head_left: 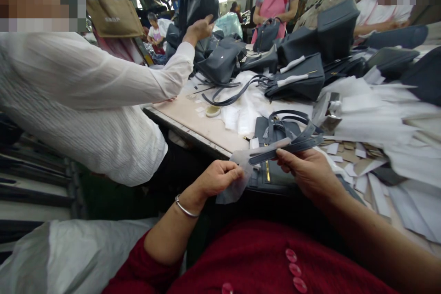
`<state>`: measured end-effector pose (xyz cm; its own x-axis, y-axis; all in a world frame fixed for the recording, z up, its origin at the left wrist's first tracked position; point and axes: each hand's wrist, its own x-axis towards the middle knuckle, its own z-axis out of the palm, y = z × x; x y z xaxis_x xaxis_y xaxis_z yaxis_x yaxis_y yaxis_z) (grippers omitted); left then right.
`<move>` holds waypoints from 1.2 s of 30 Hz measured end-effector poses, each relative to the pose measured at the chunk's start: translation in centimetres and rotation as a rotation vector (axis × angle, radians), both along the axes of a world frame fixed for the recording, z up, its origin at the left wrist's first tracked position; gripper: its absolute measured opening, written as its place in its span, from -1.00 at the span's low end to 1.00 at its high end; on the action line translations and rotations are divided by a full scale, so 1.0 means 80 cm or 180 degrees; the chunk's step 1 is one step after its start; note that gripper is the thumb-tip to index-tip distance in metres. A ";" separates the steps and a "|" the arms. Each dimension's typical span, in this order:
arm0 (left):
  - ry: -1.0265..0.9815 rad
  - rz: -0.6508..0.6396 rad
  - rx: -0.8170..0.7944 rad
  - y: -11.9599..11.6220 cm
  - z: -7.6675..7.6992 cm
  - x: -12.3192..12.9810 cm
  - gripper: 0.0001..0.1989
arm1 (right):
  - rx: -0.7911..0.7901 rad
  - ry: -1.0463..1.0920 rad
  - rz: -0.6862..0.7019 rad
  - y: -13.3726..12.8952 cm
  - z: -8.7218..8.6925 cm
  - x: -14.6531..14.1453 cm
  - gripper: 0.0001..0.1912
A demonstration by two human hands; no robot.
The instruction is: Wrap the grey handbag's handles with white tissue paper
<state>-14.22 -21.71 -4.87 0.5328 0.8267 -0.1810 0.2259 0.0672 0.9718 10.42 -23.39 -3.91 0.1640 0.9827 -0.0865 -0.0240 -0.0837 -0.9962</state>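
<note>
We sit at a big table, with a heap of dark bags on its far part. A co-worker in a white sleeve reaches over it on our left, so we should tuck our elbows in and work close to us. One dark bag lies right in front of us, at the table's near edge. We would do well to let it lie flat there, so nothing tugs.

The dark strap is above that bag, with its end pointing to our left. A thin, cloudy sheet lies along part of the strap and hangs down past its end. We can't tell if it goes all the way around. It looks soft and easy to rip, so small, slow pulls seem best, and we should smooth out lumps as we go.

Our right hand pinches the strap between thumb and fingers. That is the hand to hold steady, so the strap can't twist. Our left hand has its fingers curled in, and thumb and finger seem to nip the sheet. We think a light nip near the strap works better than a tug far off.

Last, the little gold zip is just below the strap. We should mind that it doesn't snag the sheet.
</note>
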 end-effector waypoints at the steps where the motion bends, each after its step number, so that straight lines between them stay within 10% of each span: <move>1: -0.0034 -0.0060 0.0000 0.000 0.000 0.000 -0.52 | 0.0005 0.0009 0.0000 0.000 0.000 0.000 -0.68; 36: 0.0031 0.0147 0.0005 0.001 0.004 0.000 -0.58 | 0.0031 -0.0136 -0.0015 -0.006 0.003 0.000 -0.66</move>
<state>-14.20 -21.66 -4.53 0.4924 0.8505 -0.1847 0.2319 0.0763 0.9697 10.39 -23.84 -3.70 0.1719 0.9826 -0.0697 0.0182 -0.0740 -0.9971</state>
